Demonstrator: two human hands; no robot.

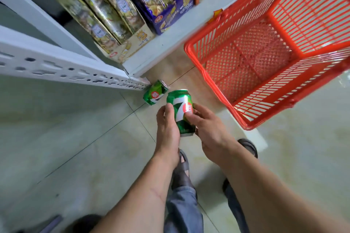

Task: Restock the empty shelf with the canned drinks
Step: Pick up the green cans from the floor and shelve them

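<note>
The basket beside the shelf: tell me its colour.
The basket is bright orange-red plastic mesh, seen clearly in the head view.

pale tiled floor carries a tipped green can and red basket.

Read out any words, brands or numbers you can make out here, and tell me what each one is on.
"7": large white numeral on the green can held in both hands.
Red round label on the can on the floor: too blurred to read.
Print on the snack boxes on the shelf: too blurred to read.
</note>
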